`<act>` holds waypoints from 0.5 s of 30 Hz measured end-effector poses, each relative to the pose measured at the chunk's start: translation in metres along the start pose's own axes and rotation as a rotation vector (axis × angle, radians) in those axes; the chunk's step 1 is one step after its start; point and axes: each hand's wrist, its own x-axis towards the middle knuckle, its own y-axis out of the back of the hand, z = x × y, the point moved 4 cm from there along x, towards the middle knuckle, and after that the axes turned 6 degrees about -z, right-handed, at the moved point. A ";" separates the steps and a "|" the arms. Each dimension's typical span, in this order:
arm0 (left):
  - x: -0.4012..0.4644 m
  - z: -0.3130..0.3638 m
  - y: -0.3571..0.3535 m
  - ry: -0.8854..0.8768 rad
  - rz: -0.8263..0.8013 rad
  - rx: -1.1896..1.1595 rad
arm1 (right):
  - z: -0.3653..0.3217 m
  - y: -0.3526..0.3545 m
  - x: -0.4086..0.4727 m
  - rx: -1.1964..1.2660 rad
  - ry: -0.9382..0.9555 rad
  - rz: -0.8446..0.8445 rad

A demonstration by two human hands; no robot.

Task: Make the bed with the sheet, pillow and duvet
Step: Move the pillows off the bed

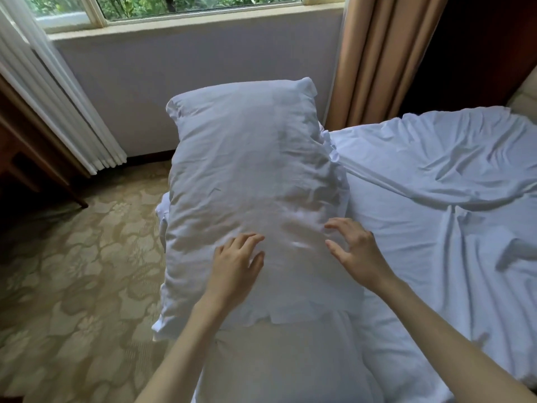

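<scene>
While lying lengthwise along the left edge of the bed (406, 338), white pillow (250, 181) in a ruffle-edged case, far end toward the window (174, 10), near end toward the viewer. Left hand (236, 264) flat on the pillow's near half, fingers spread and fairly straight, pressing the cloth, gripping nothing. Right hand (356, 251) just beside it on the pillow's right side, fingers splayed and slightly bent, fingertips touching the case, nothing pinched. Both hands apart from each other, bare forearms reaching in from the bottom. White sheet (436, 181) rumpled over the mattress to the right of the pillow, creased and loose, also running under the pillow's near end. Cannot tell whether any of that white cloth is the duvet. Tan curtain (374, 59) hanging beyond the bed's far corner, white sheer curtain (55, 106) at left, patterned carpet (72, 271) beside the bed, dark wooden desk (26, 158) at the far left edge.
</scene>
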 end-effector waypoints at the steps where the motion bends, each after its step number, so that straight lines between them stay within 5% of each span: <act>1: -0.003 0.006 -0.005 -0.013 -0.014 0.003 | 0.003 0.002 -0.008 -0.017 -0.013 0.011; 15: -0.060 0.071 -0.074 -0.076 -0.207 0.140 | 0.054 0.029 -0.123 -0.291 -0.103 0.000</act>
